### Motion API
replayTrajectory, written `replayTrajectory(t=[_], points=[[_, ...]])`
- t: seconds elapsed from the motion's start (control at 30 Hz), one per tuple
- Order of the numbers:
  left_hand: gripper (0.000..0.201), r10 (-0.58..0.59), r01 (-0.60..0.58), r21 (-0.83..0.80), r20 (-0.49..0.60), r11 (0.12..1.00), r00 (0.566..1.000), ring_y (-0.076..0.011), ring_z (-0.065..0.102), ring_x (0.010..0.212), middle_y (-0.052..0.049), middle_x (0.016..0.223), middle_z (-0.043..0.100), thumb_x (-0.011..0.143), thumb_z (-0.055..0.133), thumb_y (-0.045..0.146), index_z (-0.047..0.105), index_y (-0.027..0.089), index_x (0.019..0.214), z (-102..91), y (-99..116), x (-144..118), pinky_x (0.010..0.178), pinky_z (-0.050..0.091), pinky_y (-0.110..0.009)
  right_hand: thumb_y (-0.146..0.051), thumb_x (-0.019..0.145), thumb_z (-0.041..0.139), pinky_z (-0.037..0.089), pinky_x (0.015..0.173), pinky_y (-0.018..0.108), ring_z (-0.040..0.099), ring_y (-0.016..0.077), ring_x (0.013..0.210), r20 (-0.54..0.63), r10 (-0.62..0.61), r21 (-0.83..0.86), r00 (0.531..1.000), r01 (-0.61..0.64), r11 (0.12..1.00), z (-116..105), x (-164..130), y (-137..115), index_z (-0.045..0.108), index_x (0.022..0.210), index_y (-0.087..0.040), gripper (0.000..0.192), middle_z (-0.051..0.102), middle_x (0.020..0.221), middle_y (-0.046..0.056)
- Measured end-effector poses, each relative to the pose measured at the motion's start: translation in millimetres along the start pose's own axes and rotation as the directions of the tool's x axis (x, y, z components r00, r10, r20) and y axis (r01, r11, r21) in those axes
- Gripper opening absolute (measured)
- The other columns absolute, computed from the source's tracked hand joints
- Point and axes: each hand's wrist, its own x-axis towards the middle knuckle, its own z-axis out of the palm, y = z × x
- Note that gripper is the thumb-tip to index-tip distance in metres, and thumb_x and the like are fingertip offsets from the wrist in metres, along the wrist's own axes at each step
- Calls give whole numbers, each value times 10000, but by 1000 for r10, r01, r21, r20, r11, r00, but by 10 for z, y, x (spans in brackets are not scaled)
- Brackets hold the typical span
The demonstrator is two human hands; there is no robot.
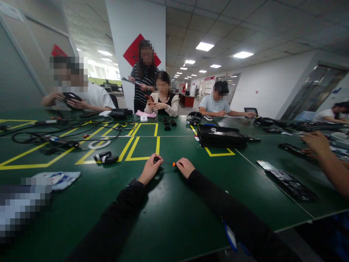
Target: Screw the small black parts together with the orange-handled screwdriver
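Note:
Above the green table (pixel 169 207), my left hand (pixel 151 169) pinches a small black piece (pixel 156 159) between thumb and fingers. A thin dark cord or rod (pixel 167 163) runs from it across to my right hand (pixel 186 167). At that end sits a small orange part (pixel 174 164), right at my right fingertips, which are closed around a dark bit beside it. What exactly this thin item is, I cannot make out. Both hands are a little apart, with the thin item stretched nearly straight between them.
Black cables (pixel 54 138) and a white cable coil (pixel 99 143) lie left. Stacked black trays (pixel 222 136) stand ahead to the right. Black cylindrical items (pixel 106 158) lie left of my hands. A co-worker's hand (pixel 316 143) reaches in at right, near a long black part (pixel 293 183).

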Motion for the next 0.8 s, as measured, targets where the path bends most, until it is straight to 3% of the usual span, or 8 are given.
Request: replayTrajectory(t=[0.1, 0.27, 0.4, 0.6, 0.73, 0.8], points=[[192, 32, -32, 20, -16, 999, 999, -149, 518, 753, 5, 786, 548, 721, 510, 371, 506, 194, 797, -9, 16, -6, 715, 388, -270, -164, 749, 509, 379, 727, 264, 486, 136, 763, -9, -3, 22, 1000, 3, 1000, -19, -26, -22, 566, 765, -153, 60, 573, 777, 27], [199, 65, -64, 32, -12, 997, 998, -147, 515, 757, 8, 784, 542, 708, 535, 375, 497, 196, 788, -12, 28, -10, 725, 384, -267, -154, 657, 603, 399, 708, 249, 503, 132, 764, -20, 18, 92, 1000, -16, 996, -33, -56, -48, 534, 833, -160, 190, 575, 793, 9], [198, 53, -52, 30, -21, 998, 998, -147, 516, 755, 8, 786, 544, 706, 537, 372, 497, 197, 790, -9, 20, -11, 721, 384, -266, -199, 756, 514, 397, 749, 267, 518, 137, 802, -28, 81, 113, 996, -77, 991, -32, -32, -49, 570, 854, -152, 122, 591, 836, 38], [218, 37, -37, 17, -26, 999, 999, -149, 520, 747, 7, 776, 550, 702, 539, 394, 502, 195, 784, -11, 24, -16, 718, 384, -265, -153, 799, 444, 374, 774, 285, 505, 148, 796, 23, -8, -5, 1000, 8, 1000, -35, 1, -34, 601, 729, -140, 173, 592, 785, 53], [252, -29, 28, -51, -10, 998, 1000, -141, 515, 660, 18, 686, 543, 742, 475, 442, 508, 196, 788, -9, 14, -8, 653, 387, -257, -133, 737, 518, 390, 743, 274, 501, 140, 784, -13, -5, 36, 1000, 5, 999, -27, -25, -32, 571, 798, -152, 83, 584, 807, 32], [261, -38, 39, -102, 4, 994, 999, -135, 514, 638, 23, 666, 543, 761, 447, 450, 506, 197, 782, -8, 10, -5, 638, 386, -249, -117, 691, 558, 401, 730, 261, 507, 131, 772, -16, -9, 85, 1000, 10, 996, -23, -42, -36, 545, 836, -160, 151, 578, 809, 16]])
